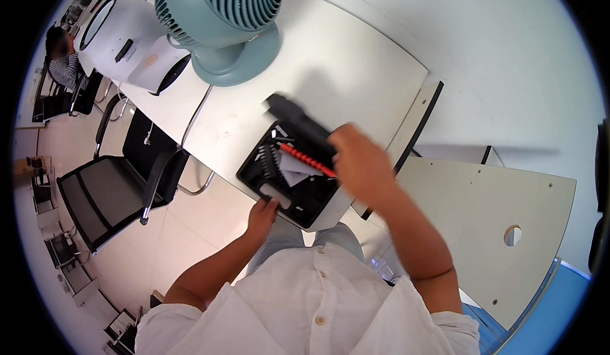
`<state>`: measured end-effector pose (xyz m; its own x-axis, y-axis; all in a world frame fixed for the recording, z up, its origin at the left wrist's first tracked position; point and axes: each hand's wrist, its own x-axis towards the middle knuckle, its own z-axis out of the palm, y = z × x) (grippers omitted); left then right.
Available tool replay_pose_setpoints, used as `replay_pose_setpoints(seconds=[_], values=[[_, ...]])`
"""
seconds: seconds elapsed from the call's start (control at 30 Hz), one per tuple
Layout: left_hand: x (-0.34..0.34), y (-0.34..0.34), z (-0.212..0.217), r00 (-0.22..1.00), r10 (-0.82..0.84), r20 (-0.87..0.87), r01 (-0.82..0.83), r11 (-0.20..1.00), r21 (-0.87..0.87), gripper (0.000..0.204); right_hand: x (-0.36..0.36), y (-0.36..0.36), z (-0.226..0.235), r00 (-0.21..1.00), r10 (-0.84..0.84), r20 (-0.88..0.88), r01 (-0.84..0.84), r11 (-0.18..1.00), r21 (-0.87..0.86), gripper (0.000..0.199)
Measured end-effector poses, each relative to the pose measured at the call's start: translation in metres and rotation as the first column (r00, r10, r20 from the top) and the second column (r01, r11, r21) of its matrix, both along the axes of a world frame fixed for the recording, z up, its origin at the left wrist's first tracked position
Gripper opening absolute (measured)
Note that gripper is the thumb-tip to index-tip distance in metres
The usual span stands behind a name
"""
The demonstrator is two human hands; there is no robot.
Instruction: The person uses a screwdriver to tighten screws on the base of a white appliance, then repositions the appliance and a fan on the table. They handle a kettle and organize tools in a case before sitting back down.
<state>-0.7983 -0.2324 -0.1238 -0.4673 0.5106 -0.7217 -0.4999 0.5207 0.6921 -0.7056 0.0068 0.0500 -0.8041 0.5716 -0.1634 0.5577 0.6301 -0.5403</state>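
A black tool case (pixel 253 162) lies open at the table's near edge, in front of my body. Inside it are a red flexible shaft (pixel 306 159), a row of black bits (pixel 269 163) and a crumpled pale sheet or bag (pixel 296 170). My left hand (pixel 263 218) grips the case's near left edge, thumb over the rim. Raised over the far side of the case, my right hand (pixel 359 163) is closed round a thick black tool (pixel 297 116), apparently a cordless screwdriver. Motion blurs this tool, and its gripped end is hidden by my fingers.
A green fan (pixel 238 63) and a white appliance (pixel 136 40) stand at the table's far left. A black mesh chair (pixel 108 193) is on the left. To the right lies a pale board with a round hole (pixel 457 196), beside the wall. A seated person (pixel 63 66) is far off.
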Motion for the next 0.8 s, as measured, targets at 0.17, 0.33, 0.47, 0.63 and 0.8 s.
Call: replay_pose_setpoints(seconds=[0.17, 0.33, 0.47, 0.63, 0.8], values=[[0.002, 0.042, -0.016, 0.985, -0.151, -0.086, 0.157, 0.986, 0.060, 0.024, 0.020, 0.105, -0.021, 0.980, -0.196, -0.040, 0.189, 0.972, -0.136, 0.026], [-0.012, 0.063, -0.027, 0.960, -0.224, -0.166, 0.230, 0.973, 0.012, 0.025, 0.038, 0.169, -0.073, 0.948, -0.306, 0.082, 0.300, 0.951, 0.081, 0.028], [-0.027, 0.058, -0.014, 0.956, -0.266, -0.127, 0.268, 0.963, 0.002, 0.026, 0.037, 0.149, -0.098, 0.964, -0.266, 0.024, 0.225, 0.858, 0.461, 0.031], [-0.034, 0.044, -0.004, 0.958, -0.281, -0.066, 0.281, 0.960, -0.001, 0.025, 0.002, 0.067, -0.118, 0.995, 0.078, -0.059, -0.058, 0.957, 0.285, 0.027], [-0.026, 0.043, 0.003, 0.961, -0.275, 0.009, 0.275, 0.961, 0.025, 0.023, -0.017, 0.012, -0.146, 0.997, 0.072, 0.025, -0.076, 0.948, 0.308, 0.030]])
